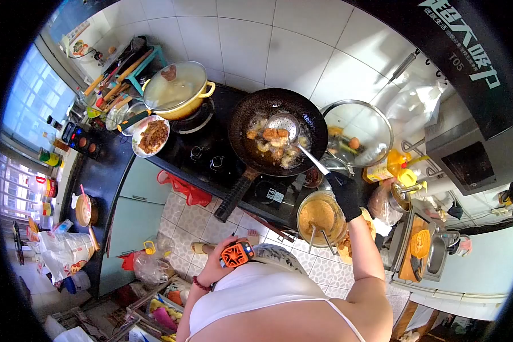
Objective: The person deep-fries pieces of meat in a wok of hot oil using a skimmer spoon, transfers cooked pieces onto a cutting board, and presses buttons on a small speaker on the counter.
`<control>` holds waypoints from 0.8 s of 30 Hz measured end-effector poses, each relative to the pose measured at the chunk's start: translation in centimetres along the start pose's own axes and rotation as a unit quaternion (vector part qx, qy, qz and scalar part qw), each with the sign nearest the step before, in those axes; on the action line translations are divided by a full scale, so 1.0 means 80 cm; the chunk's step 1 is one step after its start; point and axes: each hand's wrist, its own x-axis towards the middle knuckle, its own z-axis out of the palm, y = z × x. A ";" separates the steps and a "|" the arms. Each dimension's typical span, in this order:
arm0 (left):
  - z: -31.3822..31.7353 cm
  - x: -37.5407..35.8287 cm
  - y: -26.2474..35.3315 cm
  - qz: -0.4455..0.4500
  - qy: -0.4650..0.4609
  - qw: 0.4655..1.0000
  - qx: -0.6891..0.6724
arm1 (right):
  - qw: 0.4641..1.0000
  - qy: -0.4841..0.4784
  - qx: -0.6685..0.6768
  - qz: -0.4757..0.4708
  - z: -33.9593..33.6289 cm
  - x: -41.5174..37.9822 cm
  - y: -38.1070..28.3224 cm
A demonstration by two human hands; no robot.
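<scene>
My right hand (345, 195), in a black glove, is closed around the handle of a metal skimmer (292, 124). The skimmer's perforated head is inside a dark wok (243, 121) on the stove, with browned fried pieces (275, 134) on it. More pieces bubble in the oil around them. Below the glove stands a bowl of orange-brown batter (315, 212) with two sticks or handles leaning out of it. My left hand (214, 267) is at my waist, its fingers wrapped around an orange and black device (237, 253) with a star-shaped front.
A lidded yellow pot (176, 91) stands on the left burner beside a plate of brown food (151, 137). The wok's handle (237, 195) juts over the counter edge. A glass lid (362, 122) and oil bottle (389, 165) are at right. The sink (437, 256) lies farther right.
</scene>
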 end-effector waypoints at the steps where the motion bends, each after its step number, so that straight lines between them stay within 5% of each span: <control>1: 0.000 -0.002 -0.001 0.006 0.007 1.000 0.004 | 1.000 0.003 0.004 -0.012 0.000 0.000 -0.001; 6: 0.016 -0.008 0.085 0.047 0.038 0.996 0.069 | 0.995 0.032 -0.076 -0.055 -0.003 0.000 -0.010; 13: 0.008 -0.010 0.077 0.051 0.034 0.996 0.067 | 0.947 0.098 -0.272 -0.138 -0.015 0.001 -0.039; 19: 0.003 -0.015 0.074 0.067 0.041 0.995 0.057 | 0.906 0.091 -0.402 -0.094 -0.038 -0.009 -0.044; 24: -0.009 -0.020 0.057 0.070 0.033 0.995 0.066 | 0.905 0.224 -0.314 -0.178 -0.027 -0.016 -0.054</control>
